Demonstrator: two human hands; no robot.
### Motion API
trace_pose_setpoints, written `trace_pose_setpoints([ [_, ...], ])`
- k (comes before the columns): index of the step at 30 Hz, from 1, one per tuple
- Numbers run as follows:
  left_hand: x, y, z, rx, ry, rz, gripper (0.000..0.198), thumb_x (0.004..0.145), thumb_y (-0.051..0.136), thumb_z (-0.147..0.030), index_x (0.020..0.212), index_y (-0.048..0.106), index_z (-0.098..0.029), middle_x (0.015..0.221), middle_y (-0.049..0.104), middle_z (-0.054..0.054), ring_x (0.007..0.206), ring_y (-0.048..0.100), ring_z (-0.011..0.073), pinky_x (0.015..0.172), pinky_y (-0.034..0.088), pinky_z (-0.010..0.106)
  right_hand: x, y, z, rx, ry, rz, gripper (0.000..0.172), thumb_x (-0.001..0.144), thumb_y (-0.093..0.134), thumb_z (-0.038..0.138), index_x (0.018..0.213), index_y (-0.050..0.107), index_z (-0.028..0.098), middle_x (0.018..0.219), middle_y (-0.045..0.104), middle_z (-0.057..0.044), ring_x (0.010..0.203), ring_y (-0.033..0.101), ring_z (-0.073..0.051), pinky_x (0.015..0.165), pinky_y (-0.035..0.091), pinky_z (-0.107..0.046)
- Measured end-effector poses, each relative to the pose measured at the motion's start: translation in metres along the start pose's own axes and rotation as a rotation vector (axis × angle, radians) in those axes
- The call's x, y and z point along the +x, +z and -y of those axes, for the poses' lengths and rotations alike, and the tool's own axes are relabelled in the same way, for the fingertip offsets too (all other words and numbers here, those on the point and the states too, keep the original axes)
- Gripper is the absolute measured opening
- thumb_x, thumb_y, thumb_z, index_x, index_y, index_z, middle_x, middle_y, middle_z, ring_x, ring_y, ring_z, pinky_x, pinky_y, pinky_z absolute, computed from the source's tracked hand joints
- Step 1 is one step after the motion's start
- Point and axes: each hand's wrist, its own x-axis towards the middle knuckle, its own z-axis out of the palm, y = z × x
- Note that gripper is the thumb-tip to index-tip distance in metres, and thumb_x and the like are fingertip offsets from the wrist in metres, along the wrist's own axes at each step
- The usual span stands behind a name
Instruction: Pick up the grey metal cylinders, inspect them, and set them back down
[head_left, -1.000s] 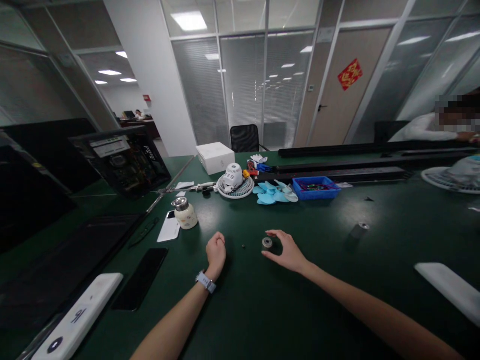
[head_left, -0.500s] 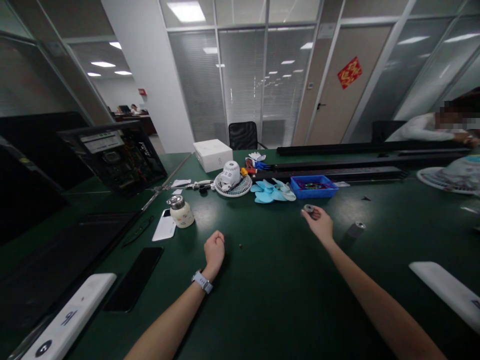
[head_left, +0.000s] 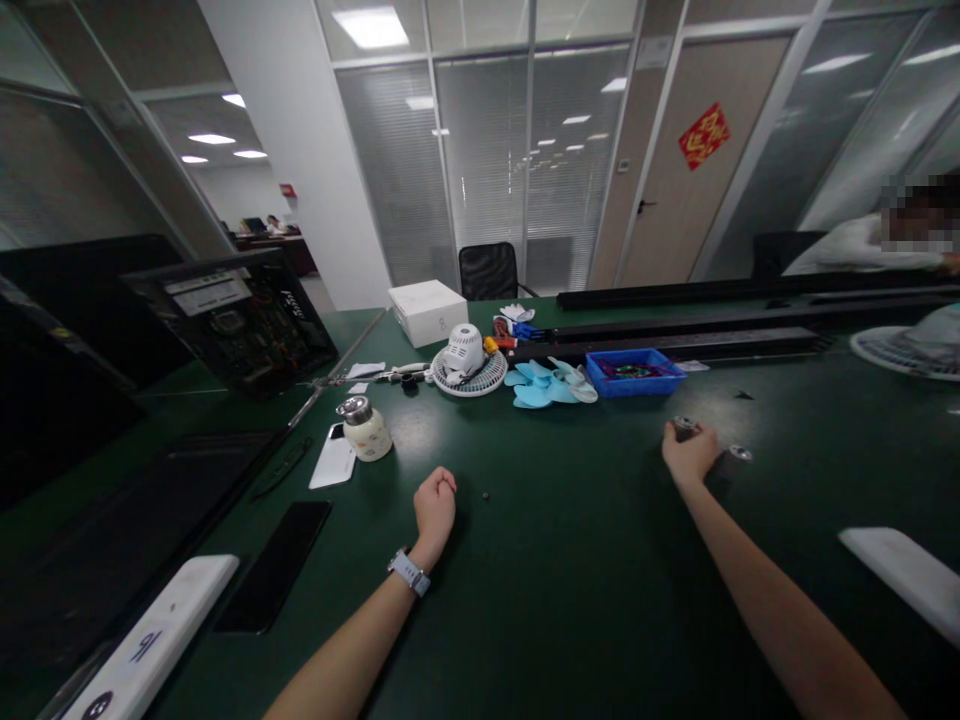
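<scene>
My right hand [head_left: 691,452] is wrapped round a small dark cylinder with a silvery top [head_left: 683,426], low over the table. Just right of it stands a similar grey cylinder [head_left: 736,460], partly behind my fingers. My left hand [head_left: 435,505] rests on the table in a loose fist, and whatever its fingers may hold is hidden. A tiny dark round piece [head_left: 486,497], too small to name, lies to the right of that fist.
Behind my hands lie a blue tray [head_left: 670,384] of small parts, light blue fan blades [head_left: 534,385] and a white fan part [head_left: 465,350]. At left are a cream bottle [head_left: 367,436], a black phone [head_left: 276,568] and an opened monitor [head_left: 232,320]. A person sits far right.
My right hand has moved right with the cylinder, from in front of the blue tray to beside the other cylinder. My left hand keeps its place on the table.
</scene>
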Motion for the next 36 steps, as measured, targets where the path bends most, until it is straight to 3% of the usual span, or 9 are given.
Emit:
trace_pose_setpoints([
  [3,-0.001,0.0,-0.001,-0.004,-0.001,0.004,0.019,0.072,0.036,-0.014,0.058,0.046,-0.021,0.05,0.042,-0.004,0.051,0.043,0.0136,0.054,0.028,0.023,-0.023,-0.005,0.026,-0.01,-0.233,-0.039,0.072,0.077,0.059,0.04,0.133,0.035,0.002,0.134,0.041,-0.029,0.128,0.037,-0.037,0.105,0.03,-0.052],
  [5,-0.001,0.0,-0.002,-0.007,-0.005,0.009,0.019,0.072,0.036,-0.014,0.058,0.046,-0.021,0.05,0.042,-0.004,0.051,0.043,0.0136,0.054,0.028,0.023,-0.05,-0.009,0.051,0.022,-0.477,0.036,0.066,0.083,0.054,0.041,0.137,0.035,0.007,0.141,0.038,-0.024,0.134,0.032,-0.033,0.108,0.027,-0.052],
  [9,-0.001,-0.001,-0.003,-0.01,-0.006,0.012,0.019,0.072,0.036,-0.015,0.057,0.046,-0.021,0.049,0.041,-0.004,0.051,0.042,0.0138,0.054,0.028,0.023,-0.125,-0.013,0.099,0.127,-0.862,0.619,0.046,0.088,0.052,0.042,0.129,0.052,0.023,0.131,0.053,-0.011,0.124,0.047,-0.025,0.104,0.036,-0.047],
  [12,-0.001,-0.001,-0.003,-0.02,0.002,0.011,0.018,0.072,0.036,-0.015,0.057,0.046,-0.021,0.049,0.042,-0.004,0.051,0.042,0.014,0.054,0.028,0.023,-0.176,-0.006,0.121,0.142,-0.977,0.961,0.045,0.085,0.058,0.047,0.125,0.057,0.028,0.121,0.061,-0.006,0.115,0.054,-0.022,0.099,0.041,-0.044],
  [16,-0.001,-0.003,-0.002,-0.011,0.001,0.014,0.019,0.071,0.037,-0.016,0.056,0.047,-0.021,0.048,0.042,-0.004,0.05,0.042,0.0141,0.053,0.028,0.024,-0.208,0.011,0.136,0.119,-0.955,0.995,0.039,0.08,0.064,0.051,0.112,0.068,0.03,0.116,0.064,-0.005,0.109,0.056,-0.021,0.093,0.042,-0.04],
  [25,0.0,-0.002,-0.002,0.006,0.01,0.012,0.019,0.071,0.037,-0.016,0.056,0.047,-0.021,0.048,0.042,-0.004,0.049,0.042,0.014,0.052,0.028,0.024,-0.22,0.022,0.14,0.138,-0.988,1.033,0.019,0.081,0.066,0.045,0.096,0.074,0.036,0.113,0.065,-0.001,0.108,0.055,-0.019,0.09,0.041,-0.037],
  [30,0.0,-0.001,-0.002,0.009,-0.004,0.03,0.018,0.069,0.037,-0.015,0.056,0.048,-0.021,0.047,0.042,-0.004,0.048,0.041,0.0139,0.051,0.027,0.023,-0.194,0.005,0.144,0.188,-0.97,0.977,0.018,0.088,0.059,0.037,0.096,0.073,0.03,0.104,0.069,-0.001,0.099,0.059,-0.017,0.089,0.043,-0.037],
  [33,0.001,-0.001,-0.001,0.015,-0.007,0.034,0.018,0.069,0.036,-0.015,0.056,0.047,-0.021,0.047,0.042,-0.004,0.048,0.042,0.0141,0.051,0.027,0.024,-0.128,-0.012,0.136,0.209,-0.812,0.798,0.023,0.09,0.053,0.038,0.1,0.071,0.026,0.102,0.07,-0.002,0.096,0.062,-0.018,0.086,0.046,-0.036],
  [36,0.001,-0.001,-0.002,0.027,-0.019,0.038,0.018,0.07,0.036,-0.015,0.057,0.047,-0.021,0.048,0.042,-0.004,0.048,0.042,0.0142,0.052,0.027,0.024,-0.039,-0.032,0.11,0.109,-0.638,0.485,0.027,0.088,0.052,0.038,0.1,0.07,0.021,0.1,0.071,-0.005,0.089,0.064,-0.019,0.082,0.048,-0.034],
])
